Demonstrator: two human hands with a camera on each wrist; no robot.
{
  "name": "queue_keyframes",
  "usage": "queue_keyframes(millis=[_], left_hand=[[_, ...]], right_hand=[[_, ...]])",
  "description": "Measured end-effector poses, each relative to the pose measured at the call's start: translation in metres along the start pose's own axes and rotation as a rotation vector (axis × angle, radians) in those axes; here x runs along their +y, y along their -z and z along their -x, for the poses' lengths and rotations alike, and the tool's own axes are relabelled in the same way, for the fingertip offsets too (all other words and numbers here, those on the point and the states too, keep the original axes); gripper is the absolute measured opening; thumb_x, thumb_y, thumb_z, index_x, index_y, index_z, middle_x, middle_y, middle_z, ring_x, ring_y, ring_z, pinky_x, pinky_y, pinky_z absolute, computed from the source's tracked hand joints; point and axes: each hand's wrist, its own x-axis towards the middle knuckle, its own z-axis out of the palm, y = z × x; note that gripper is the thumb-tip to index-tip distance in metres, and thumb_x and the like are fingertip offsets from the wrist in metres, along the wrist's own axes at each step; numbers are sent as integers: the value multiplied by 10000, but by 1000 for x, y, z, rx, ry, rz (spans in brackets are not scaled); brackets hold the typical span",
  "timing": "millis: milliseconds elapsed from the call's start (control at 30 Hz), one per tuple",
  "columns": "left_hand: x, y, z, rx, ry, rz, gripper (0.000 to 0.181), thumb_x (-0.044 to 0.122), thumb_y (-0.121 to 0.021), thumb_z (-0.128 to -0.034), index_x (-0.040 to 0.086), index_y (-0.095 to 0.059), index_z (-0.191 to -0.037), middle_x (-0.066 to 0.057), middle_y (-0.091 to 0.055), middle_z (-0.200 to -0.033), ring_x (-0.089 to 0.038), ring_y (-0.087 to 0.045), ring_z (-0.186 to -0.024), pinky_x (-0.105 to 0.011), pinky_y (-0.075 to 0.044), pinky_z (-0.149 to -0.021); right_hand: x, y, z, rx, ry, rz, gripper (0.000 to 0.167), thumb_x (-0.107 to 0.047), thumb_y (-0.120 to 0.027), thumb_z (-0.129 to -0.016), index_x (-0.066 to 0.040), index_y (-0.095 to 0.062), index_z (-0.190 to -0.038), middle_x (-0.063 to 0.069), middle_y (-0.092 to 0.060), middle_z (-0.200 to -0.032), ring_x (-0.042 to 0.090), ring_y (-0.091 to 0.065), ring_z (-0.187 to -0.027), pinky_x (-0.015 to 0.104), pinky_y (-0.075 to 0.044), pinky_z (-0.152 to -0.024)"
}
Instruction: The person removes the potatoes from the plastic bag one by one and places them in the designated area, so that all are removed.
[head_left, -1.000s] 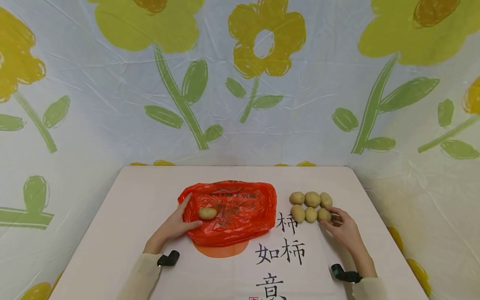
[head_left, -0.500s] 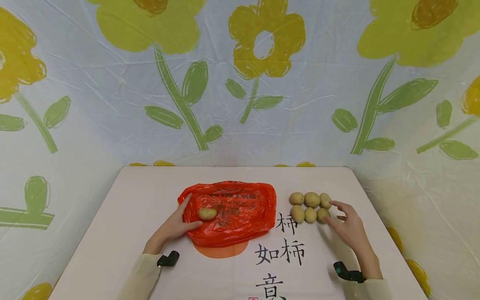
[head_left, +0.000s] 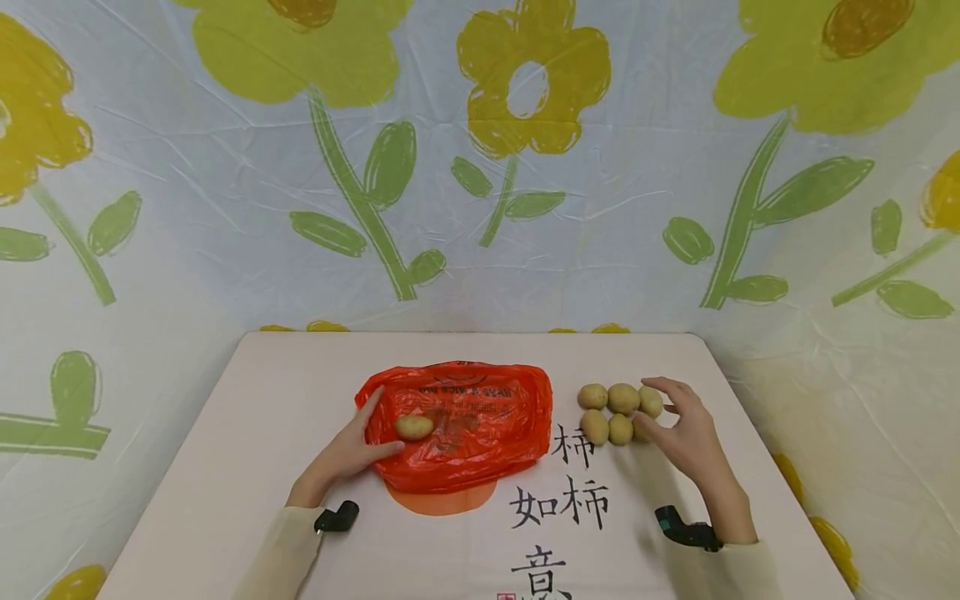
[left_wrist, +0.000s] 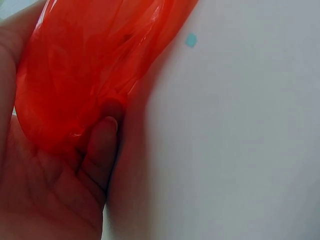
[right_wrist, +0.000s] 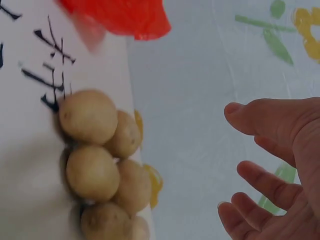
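A red plastic bag is spread wide, its mouth facing up, with one potato lying inside at the left. My left hand grips the bag's left side. In the left wrist view, fingers of that hand curl against the red film. Several potatoes sit close together in two rows to the right of the bag. My right hand hovers over the right end of these rows, partly covering the front right potato. The right wrist view shows its fingers spread and holding nothing.
The pale tablecloth bears black printed characters in front of the potatoes. An orange printed shape shows under the bag's front edge. A flower-patterned curtain stands behind the table.
My right hand has left the front right potato, rising and shifting toward the back of the rows. My left hand and the bag have stayed in place.
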Motion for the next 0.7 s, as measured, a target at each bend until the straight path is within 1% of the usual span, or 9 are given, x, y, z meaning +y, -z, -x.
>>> queue_keyframes(millis=[167,233,300,400,533,600,700], left_hand=[[2,-1,2,1,-7,2,1134,495,-793,-860,280,-27,-1668,-197,-176,-1698,-490,-257,-1519,-651,-371,-1156],[3,-1,2,-4,-6,3,1134,495,-792,-862,281,-25,-1668,-200,-176,-1698,-490,-259,-1519,-651,-361,-1163],[3,-1,2,-9,-7,4,1135,500,-791,-862,283,-23,-1668,-199,-174,-1699,-489,-258,-1520,-649,-358,-1166],[3,-1,2,-7,-7,7,1134,503,-789,-860,284,-25,-1668,-193,-177,-1700,-485,-255,-1522,-647,-363,-1164],[2,-1,2,-5,-1,7,1134,498,-794,-857,287,-29,-1668,-185,-178,-1701,-484,-251,-1523,-644,-377,-1155],[2,0,2,-6,1,6,1133,499,-793,-858,290,-28,-1667,-184,-179,-1701,-482,-252,-1522,-640,-383,-1153],[1,0,2,-4,1,4,1135,500,-795,-856,289,-30,-1668,-187,-180,-1700,-484,-253,-1522,-643,-377,-1156]], right_hand=[[-15,-13,-6,-32,41,-11,491,-41,-828,-845,-33,-643,-1299,218,-585,-1346,374,-577,-1208,366,-517,-871],[-21,-18,-9,-38,55,-16,496,-39,-837,-837,-33,-646,-1295,215,-587,-1350,368,-585,-1203,414,-538,-869],[-27,-22,-13,-35,67,-19,499,-38,-840,-833,-39,-649,-1294,207,-588,-1354,358,-594,-1191,488,-566,-860],[-36,-25,-18,-41,76,-50,498,-14,-831,-836,-42,-651,-1300,198,-584,-1372,354,-589,-1215,579,-574,-890],[-49,-28,-28,-70,74,-99,503,-3,-813,-846,-57,-649,-1319,183,-572,-1404,358,-573,-1255,606,-564,-926],[-56,-30,-35,-81,81,-102,516,-30,-818,-851,-72,-643,-1334,165,-571,-1412,346,-582,-1245,581,-576,-930],[-66,-35,-44,-105,111,-135,537,-59,-830,-852,-73,-630,-1350,148,-577,-1406,329,-583,-1242,546,-590,-922]])
